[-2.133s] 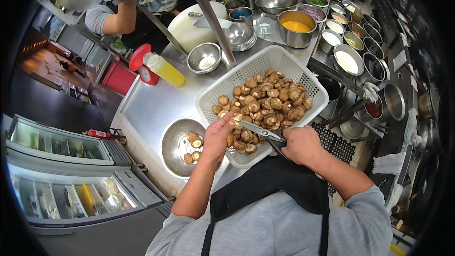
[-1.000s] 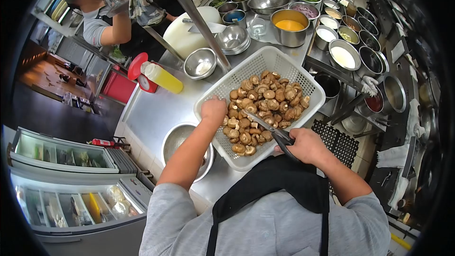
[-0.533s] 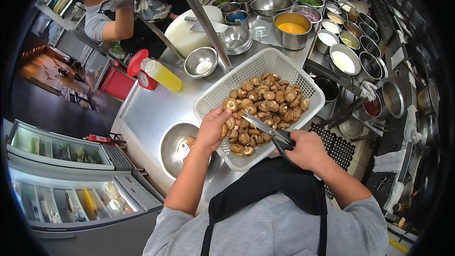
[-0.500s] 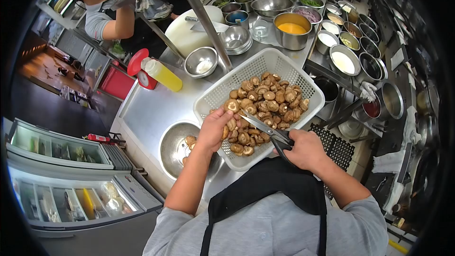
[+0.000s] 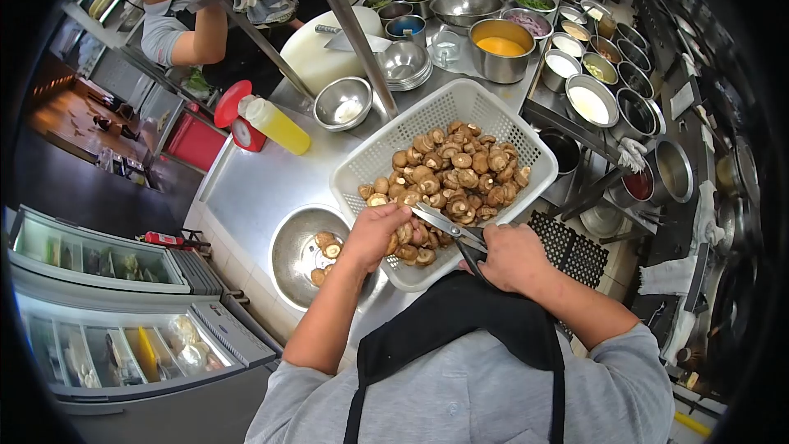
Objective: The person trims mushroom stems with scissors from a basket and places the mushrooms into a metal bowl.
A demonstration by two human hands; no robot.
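A white perforated plastic basket (image 5: 530,144) lies in front of me, heaped with brown mushrooms (image 5: 464,168). My left hand (image 5: 378,234) is closed over the basket's near left part, fingers around a mushroom that they mostly hide. In my right hand (image 5: 511,256) is a pair of scissors (image 5: 440,220), gripped by the dark handles. The blades point left, their tips right by my left fingers. Left of the basket, partly behind my left forearm, stands a steel bowl (image 5: 283,259) with several mushrooms (image 5: 326,245) in it.
Beyond the basket are a small steel bowl (image 5: 342,105), a yellow squeeze bottle (image 5: 279,127), a red scale (image 5: 246,133) and a pot of orange liquid (image 5: 503,53). A metal post (image 5: 362,41) rises from the counter. Another person (image 5: 197,37) stands across it.
My left hand has turned and drawn the mushroom it showed lower, toward the blades. The scissors have shifted slightly left with my right hand. The whole view has moved a little.
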